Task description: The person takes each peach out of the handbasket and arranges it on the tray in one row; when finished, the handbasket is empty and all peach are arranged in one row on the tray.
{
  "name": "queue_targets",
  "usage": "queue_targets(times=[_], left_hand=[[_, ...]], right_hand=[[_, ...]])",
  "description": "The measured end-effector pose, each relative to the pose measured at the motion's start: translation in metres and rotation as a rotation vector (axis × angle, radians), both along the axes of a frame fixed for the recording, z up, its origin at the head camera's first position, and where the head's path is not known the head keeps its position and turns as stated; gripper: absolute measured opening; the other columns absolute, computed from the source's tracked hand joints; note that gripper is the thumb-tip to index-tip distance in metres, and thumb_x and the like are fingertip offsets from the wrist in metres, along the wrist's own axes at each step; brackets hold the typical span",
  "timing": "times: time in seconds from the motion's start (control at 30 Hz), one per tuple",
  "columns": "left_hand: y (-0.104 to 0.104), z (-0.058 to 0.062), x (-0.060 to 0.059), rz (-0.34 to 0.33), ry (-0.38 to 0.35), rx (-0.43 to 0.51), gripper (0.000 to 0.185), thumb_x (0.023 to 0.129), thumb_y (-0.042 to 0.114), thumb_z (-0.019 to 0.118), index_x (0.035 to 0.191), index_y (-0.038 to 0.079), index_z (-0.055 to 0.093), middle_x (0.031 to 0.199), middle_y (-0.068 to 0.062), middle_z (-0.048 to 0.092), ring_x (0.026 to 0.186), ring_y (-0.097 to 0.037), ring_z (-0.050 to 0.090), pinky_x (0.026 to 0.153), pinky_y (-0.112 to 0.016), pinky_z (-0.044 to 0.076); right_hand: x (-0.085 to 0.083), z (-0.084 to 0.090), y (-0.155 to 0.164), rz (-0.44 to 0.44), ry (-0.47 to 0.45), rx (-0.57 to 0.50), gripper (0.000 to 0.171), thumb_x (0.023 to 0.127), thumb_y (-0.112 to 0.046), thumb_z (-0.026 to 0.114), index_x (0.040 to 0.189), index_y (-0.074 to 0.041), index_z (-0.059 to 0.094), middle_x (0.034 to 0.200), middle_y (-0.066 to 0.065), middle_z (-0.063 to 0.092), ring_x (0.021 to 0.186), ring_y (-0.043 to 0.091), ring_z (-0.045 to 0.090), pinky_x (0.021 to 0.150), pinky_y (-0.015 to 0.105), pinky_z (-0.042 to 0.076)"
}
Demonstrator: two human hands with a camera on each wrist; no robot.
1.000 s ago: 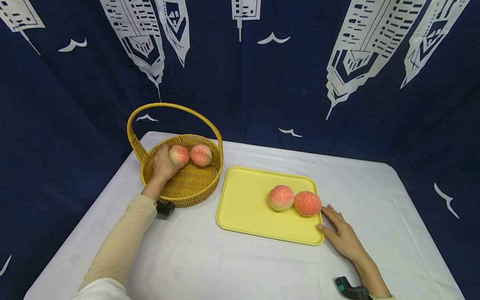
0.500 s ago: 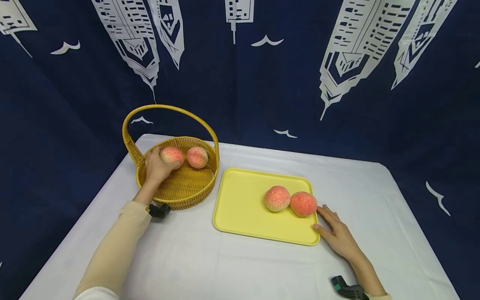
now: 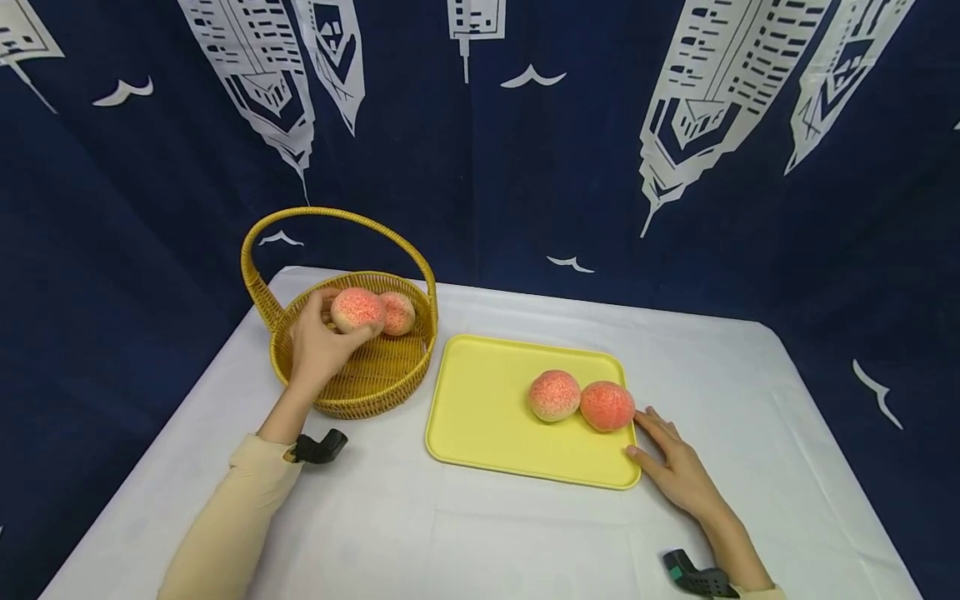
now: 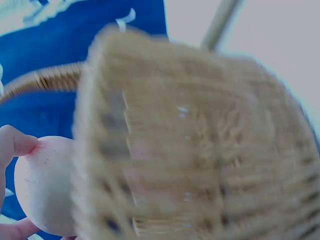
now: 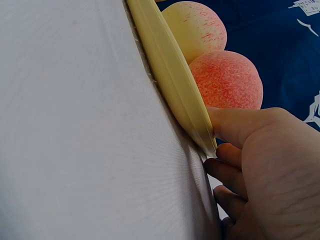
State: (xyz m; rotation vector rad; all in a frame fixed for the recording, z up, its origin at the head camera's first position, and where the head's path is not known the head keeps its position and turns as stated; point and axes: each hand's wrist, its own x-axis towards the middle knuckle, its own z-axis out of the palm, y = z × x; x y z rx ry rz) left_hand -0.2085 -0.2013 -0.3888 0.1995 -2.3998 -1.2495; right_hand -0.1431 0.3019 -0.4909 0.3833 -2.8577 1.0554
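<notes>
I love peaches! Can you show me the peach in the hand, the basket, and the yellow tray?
held peach (image 3: pixel 357 309), head view, its speckled front.
basket (image 3: pixel 339 216), head view, top of handle.
yellow tray (image 3: pixel 483 408), head view, bare floor.

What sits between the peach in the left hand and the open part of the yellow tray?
The basket rim and its arched handle lie on that path; the peach, gripped by the left hand, is already up around rim level. On the tray, the left half is bare; two peaches sit at its right.
</notes>
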Motion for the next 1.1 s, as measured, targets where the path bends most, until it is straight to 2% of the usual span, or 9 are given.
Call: queue_targets(times=[0.27,0.43,0.53,0.7,0.83,1.1], left_hand=[[0.034,0.014,0.019,-0.13,0.062,0.052,0.068,0.07,0.021,0.084,0.129,0.007,0.054,0.119,-0.014,0.062,0.103,-0.027,0.059,0.079,-0.034,0.048],[0.057,0.014,0.024,-0.24,0.093,0.097,0.068,0.068,0.015,0.086,0.129,0.007,0.055,0.12,-0.012,0.062,0.1,-0.026,0.062,0.075,-0.027,0.054],[0.072,0.011,0.025,-0.3,0.093,0.123,0.069,0.067,0.013,0.086,0.128,0.007,0.055,0.12,-0.013,0.062,0.102,-0.026,0.062,0.075,-0.028,0.057],[0.1,0.0,0.023,-0.39,0.073,0.145,0.067,0.067,0.011,0.086,0.126,0.004,0.055,0.117,-0.016,0.061,0.104,-0.03,0.062,0.079,-0.037,0.058],[0.117,-0.011,0.02,-0.443,0.04,0.144,0.066,0.067,0.012,0.085,0.125,0.005,0.056,0.119,-0.015,0.062,0.103,-0.031,0.061,0.082,-0.039,0.057],[0.137,-0.04,0.016,-0.469,-0.031,0.113,0.065,0.067,0.018,0.085,0.125,0.009,0.057,0.118,-0.011,0.063,0.103,-0.027,0.061,0.085,-0.039,0.055]], right_hand=[[-0.001,-0.003,0.001,0.009,0.016,-0.002,0.057,0.093,-0.027,0.065,0.142,-0.002,0.047,0.149,0.031,0.037,0.139,0.053,0.028,0.117,0.061,0.015],[-0.002,-0.004,0.001,0.012,0.016,-0.008,0.058,0.093,-0.027,0.065,0.143,-0.003,0.047,0.149,0.031,0.037,0.139,0.053,0.028,0.117,0.061,0.015],[-0.001,-0.003,0.002,0.011,0.015,-0.01,0.058,0.093,-0.027,0.065,0.143,-0.003,0.047,0.149,0.031,0.037,0.139,0.053,0.028,0.116,0.063,0.015],[-0.001,-0.004,0.002,0.006,0.011,-0.007,0.058,0.093,-0.027,0.065,0.142,-0.002,0.047,0.149,0.031,0.037,0.14,0.052,0.028,0.116,0.062,0.015],[-0.001,-0.003,0.002,0.006,0.0,-0.006,0.058,0.094,-0.028,0.065,0.142,-0.002,0.047,0.15,0.031,0.036,0.14,0.052,0.027,0.116,0.063,0.015],[-0.001,-0.004,0.002,0.001,0.0,-0.003,0.058,0.093,-0.028,0.065,0.143,-0.003,0.047,0.15,0.031,0.035,0.14,0.053,0.027,0.114,0.064,0.016]])
